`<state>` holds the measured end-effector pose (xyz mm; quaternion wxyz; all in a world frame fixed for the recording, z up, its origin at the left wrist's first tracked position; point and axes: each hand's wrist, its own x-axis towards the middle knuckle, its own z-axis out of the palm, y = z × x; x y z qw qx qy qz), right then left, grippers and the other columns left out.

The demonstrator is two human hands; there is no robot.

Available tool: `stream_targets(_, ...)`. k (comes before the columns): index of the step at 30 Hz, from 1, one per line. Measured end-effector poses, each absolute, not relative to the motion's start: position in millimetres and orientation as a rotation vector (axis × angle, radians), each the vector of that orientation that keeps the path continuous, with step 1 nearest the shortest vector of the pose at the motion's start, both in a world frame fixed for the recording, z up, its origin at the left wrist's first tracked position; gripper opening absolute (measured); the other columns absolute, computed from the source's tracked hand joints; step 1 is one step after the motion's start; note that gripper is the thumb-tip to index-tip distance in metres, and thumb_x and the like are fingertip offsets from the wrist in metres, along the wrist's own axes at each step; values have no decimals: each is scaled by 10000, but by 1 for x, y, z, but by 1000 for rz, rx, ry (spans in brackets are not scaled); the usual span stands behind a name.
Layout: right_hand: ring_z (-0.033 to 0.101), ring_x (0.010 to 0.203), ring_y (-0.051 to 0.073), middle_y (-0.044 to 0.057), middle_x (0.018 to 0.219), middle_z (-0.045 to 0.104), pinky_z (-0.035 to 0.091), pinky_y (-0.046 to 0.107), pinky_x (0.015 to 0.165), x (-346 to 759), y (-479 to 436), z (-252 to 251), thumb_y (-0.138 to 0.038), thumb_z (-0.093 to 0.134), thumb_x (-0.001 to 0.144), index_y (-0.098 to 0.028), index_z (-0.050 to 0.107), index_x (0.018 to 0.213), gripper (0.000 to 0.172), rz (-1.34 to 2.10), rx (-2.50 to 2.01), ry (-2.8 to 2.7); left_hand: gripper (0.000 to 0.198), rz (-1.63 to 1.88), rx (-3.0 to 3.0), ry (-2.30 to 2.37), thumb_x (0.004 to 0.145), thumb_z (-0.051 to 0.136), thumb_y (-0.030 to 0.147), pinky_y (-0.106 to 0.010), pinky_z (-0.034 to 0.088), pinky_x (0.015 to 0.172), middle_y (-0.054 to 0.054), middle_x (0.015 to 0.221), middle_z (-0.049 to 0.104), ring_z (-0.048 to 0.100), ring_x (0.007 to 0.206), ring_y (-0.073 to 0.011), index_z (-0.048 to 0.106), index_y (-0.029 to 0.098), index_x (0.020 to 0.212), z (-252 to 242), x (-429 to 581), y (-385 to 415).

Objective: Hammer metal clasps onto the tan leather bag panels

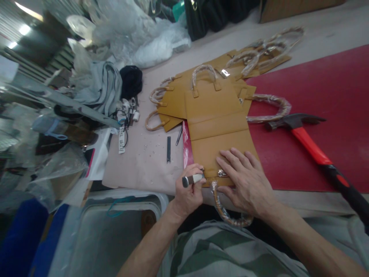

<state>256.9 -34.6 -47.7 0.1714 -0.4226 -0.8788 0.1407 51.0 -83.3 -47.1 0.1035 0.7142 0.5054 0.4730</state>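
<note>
A tan leather bag panel lies unfolded in front of me, with a plastic-wrapped handle hanging over the table's near edge. My left hand grips a short metal punch with a pale wrapped shaft at the panel's lower left corner. The punch's tip is hidden by my fingers. Fingers spread, my right hand presses flat on the panel beside a small silver clasp. To the right rests a claw hammer with a red and black handle, touched by neither hand.
More tan bag panels with wrapped handles lie behind, partly over a red mat. A flat dark tool and a thin metal rod are on the table's left. A pale bin stands below; plastic wrap is heaped at the back.
</note>
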Motion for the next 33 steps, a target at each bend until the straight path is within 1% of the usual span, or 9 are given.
stream_targets(4,358,1447,363,121,1552,476,222,553,1226,256,-34,-46,-490,753,808,-167,563,1422,720,389,-1205,-2505,94,1334,2112,1438,938,554,122,-381,607,884,-89,991,692,695,995,-206,588,186,998,-45,49,-81)
stream_targets(7,367,1441,366,123,1541,488,242,556,1215,256,-34,-46,-475,744,817,-164,569,1414,696,379,-1204,-2504,95,1368,2092,1425,936,561,119,-370,610,880,-93,1003,696,699,992,-200,590,184,997,-45,48,-81)
stream_targets(11,378,1430,368,135,1530,495,274,572,1191,257,-34,-47,-422,698,844,-160,559,1416,644,316,-1170,-2510,112,1380,2058,1448,934,561,129,-385,606,892,-96,1021,696,700,1006,-209,599,188,1022,-48,50,-82)
stream_targets(20,403,1407,378,148,1515,507,301,570,1164,259,-35,-48,-415,676,860,-154,564,1404,614,232,-1139,-2529,126,1454,2039,1509,908,563,131,-355,602,878,-80,988,690,698,979,-206,608,190,1010,-52,57,-83)
stream_targets(26,393,1413,391,164,1515,498,299,595,1164,260,-34,-50,-424,690,850,-154,560,1406,632,274,-1110,-2508,137,1333,2081,1492,879,565,104,-346,604,831,-75,950,697,700,937,-214,614,191,973,-48,55,-80)
stream_targets(29,439,1375,394,181,1479,522,358,615,1121,266,-31,-49,-422,662,862,-147,575,1374,587,348,-1032,-2496,130,1373,2065,1438,880,573,110,-339,597,847,-76,964,698,698,946,-206,617,186,977,-49,51,-79)
stream_targets(31,495,1327,370,198,1445,540,426,581,1079,274,-29,-46,-413,618,899,-136,580,1350,530,375,-989,-2428,107,1432,2044,1416,887,581,122,-336,593,854,-78,971,698,699,950,-201,618,183,967,-52,48,-79)
stream_targets(33,536,1285,346,215,1404,564,469,541,1049,290,-25,-40,-393,568,937,-120,587,1325,475,332,-1024,-2316,82,1469,2024,1388,896,590,134,-339,591,857,-80,975,698,700,952,-199,619,180,956,-55,47,-79)
